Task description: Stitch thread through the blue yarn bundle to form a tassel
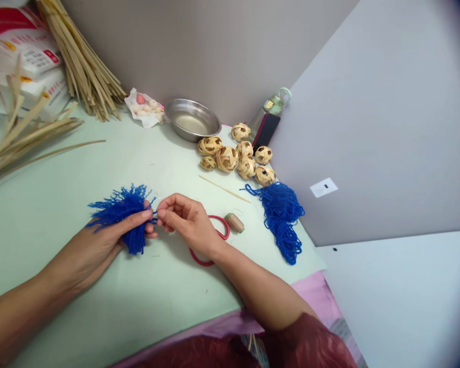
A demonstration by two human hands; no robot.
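A bushy blue yarn tassel (120, 207) with frayed ends is gripped in my left hand (117, 227), thumb pressed on its gathered end. My right hand (186, 222) meets it from the right, thumb and forefinger pinching short blue strands at that end. Partly under my right hand and forearm lie red-handled scissors (223, 227); their blades are hidden. Just right of the handles is a small spool of tan thread (235, 223). Farther right sits a loose heap of blue yarn (281, 217).
Several woven strip balls (227, 159) cluster near a metal bowl (193, 120). Behind them stand a bottle (274, 105) and a dark phone (266, 132). Bundles of dry strips (80, 61) and packaged tissues (34, 56) fill the far left. One thin strip (224, 189) lies mid-table.
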